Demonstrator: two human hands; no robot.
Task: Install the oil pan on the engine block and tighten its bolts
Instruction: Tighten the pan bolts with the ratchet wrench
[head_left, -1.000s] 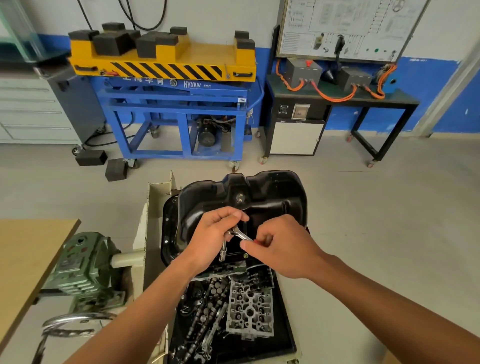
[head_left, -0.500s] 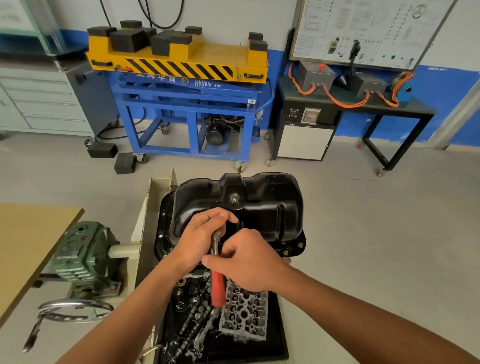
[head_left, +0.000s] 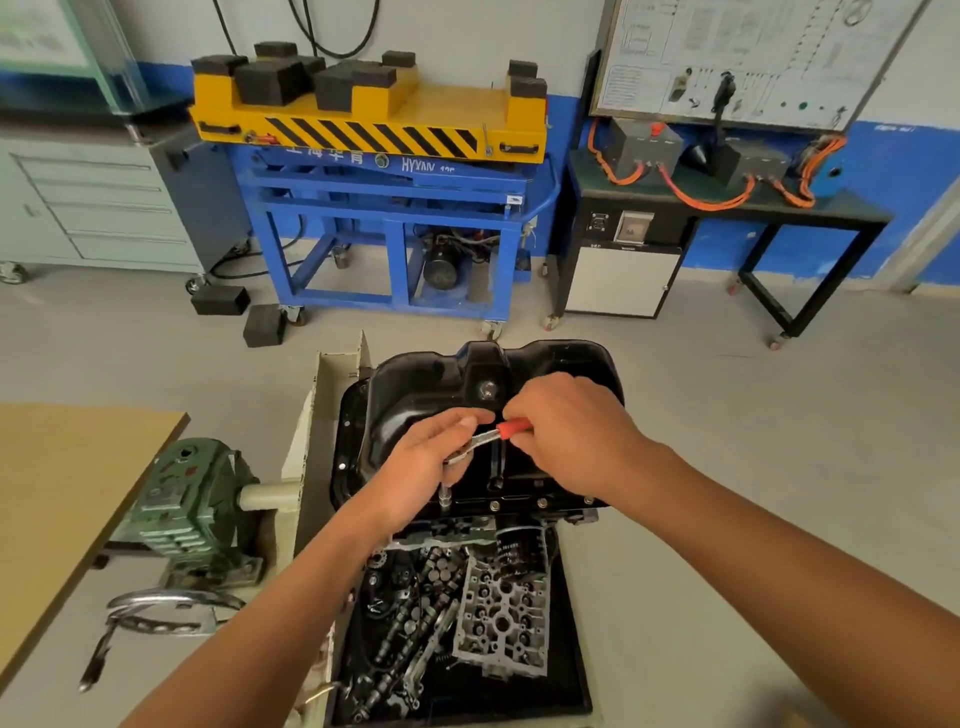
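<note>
**Workshop floor: ratchet swings across the oil pan**

Grey concrete runs back to a blue-and-yellow lift cart (head_left: 395, 208) against the wall. Close to the person, the black oil pan (head_left: 415, 395) sits sump-up on the engine block (head_left: 441, 540), with its flange facing down and bolts (head_left: 542, 502) showing along the near edge.

The left hand (head_left: 431, 467) has its fingers (head_left: 462, 423) curled over the head of a ratchet (head_left: 485, 437). This steadies the extension (head_left: 445, 496), which stands upright on a bolt at the near-left of the flange. The right hand (head_left: 571, 436) grips the red handle (head_left: 511, 428).

Half a second ago that handle pointed down toward the person. Now it lies out to the right, over the pan. That looks like one sweep of the ratchet, so the pan is already placed and the job is in its bolt-tightening stage. Whether this swing drove the bolt or was the return click cannot be told, nor how tight the neighbouring bolts are.

Below, a black tray (head_left: 576, 649) holds a cylinder head (head_left: 504, 618) and loose parts.
</note>
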